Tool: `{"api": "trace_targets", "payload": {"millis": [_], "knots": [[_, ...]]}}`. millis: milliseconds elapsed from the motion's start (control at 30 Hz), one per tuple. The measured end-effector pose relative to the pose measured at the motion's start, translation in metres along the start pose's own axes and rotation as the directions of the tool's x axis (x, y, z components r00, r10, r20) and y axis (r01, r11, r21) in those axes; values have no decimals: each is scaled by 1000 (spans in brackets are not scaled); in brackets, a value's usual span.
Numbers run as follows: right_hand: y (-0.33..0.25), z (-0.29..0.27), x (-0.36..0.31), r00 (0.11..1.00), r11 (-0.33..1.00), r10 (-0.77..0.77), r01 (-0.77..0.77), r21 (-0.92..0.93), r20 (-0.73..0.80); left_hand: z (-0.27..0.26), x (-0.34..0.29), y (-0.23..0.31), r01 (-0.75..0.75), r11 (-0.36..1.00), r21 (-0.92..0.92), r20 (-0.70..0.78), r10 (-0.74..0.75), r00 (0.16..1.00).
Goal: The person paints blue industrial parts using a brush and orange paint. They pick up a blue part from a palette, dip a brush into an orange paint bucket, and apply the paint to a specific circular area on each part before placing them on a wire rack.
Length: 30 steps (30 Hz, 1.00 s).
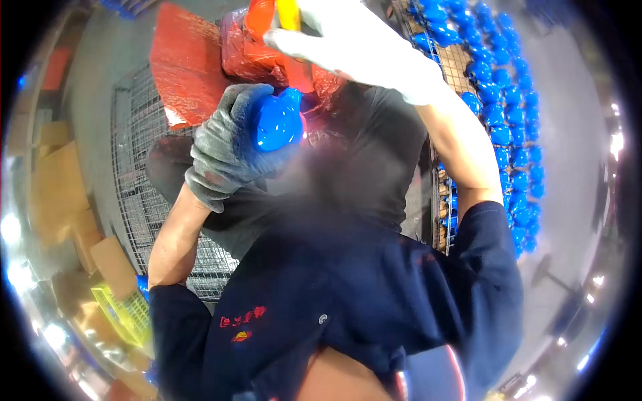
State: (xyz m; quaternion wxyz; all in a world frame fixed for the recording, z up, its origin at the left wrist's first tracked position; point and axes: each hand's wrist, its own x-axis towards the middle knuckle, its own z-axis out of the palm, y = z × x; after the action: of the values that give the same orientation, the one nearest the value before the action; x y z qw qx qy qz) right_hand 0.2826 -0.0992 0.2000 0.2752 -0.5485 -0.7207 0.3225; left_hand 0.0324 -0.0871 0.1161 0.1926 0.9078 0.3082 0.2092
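My left hand (231,137), in a grey glove, grips a glossy blue rounded part (278,123) with a short nub on its upper side. The fingers wrap it from the left, above my dark trousers. Up and to the right is my right hand (328,40), in a white glove and washed out by light. It closes around a yellow-and-orange tool (289,15) whose upper end is cut off by the frame, so I cannot make out its kind. Just beyond the hands stands a block wrapped in red plastic (249,61), beside a red sheet (184,57).
On my right a wire rack (455,63) bears many glossy blue parts (498,93) in rows. Wire mesh panels (134,160) lie at my left. Farther left are cardboard boxes (63,180) and a yellow crate (120,314).
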Motion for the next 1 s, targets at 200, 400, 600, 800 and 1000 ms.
{"api": "trace_targets", "payload": {"millis": [200,400,600,800,1000], "knots": [[32,31,-13,913,949,-302,262,-174,-275,-6,-5,-20,390,540,-746,250,-315,915],[60,60,-9,864,823,-158,383,420,-477,-2,-14,-36,232,-370,-900,337,-250,908],[102,106,11,823,516,31,473,714,-568,25,29,1,172,-918,-359,117,138,983],[129,156,55,814,273,181,498,823,-552,46,40,-1,55,-754,655,-113,-25,993],[147,103,35,636,582,176,548,600,-751,-9,57,-57,-276,-961,24,97,-273,957]]}}
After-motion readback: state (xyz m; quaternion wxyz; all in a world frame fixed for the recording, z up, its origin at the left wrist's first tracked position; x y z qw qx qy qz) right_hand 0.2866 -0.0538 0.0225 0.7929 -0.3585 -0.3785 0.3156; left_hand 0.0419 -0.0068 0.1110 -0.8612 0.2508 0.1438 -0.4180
